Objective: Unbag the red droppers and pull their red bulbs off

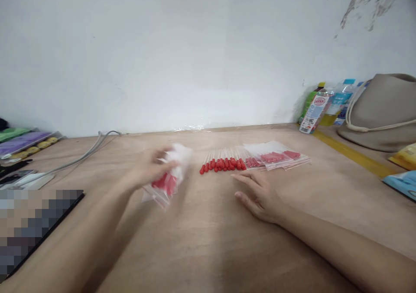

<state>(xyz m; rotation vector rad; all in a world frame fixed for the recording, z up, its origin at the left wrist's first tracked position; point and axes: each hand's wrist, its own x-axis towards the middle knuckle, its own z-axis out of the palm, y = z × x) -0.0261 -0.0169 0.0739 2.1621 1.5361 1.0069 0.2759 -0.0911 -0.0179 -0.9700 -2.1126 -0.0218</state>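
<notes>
My left hand [152, 169], blurred by motion, grips a clear zip bag [169, 180] with red-ended pieces inside, held above the wooden table [195, 249]. My right hand [260, 197] lies low at the table, its fingers stretched out and holding nothing. Just beyond its fingertips is a row of droppers [224, 164] with red bulbs toward me and thin clear tubes pointing to the wall. To the right of that row lie several overlapping zip bags [276, 156] with similar red-ended pieces in them.
At the back right stand several drink bottles and a carton [313, 114] beside a grey-beige hat [380, 111]. Yellow tape [351, 154] runs along the right side. A cable [84, 156], coloured packs [26, 143] and a dark-edged pixelated panel [35, 228] are at left.
</notes>
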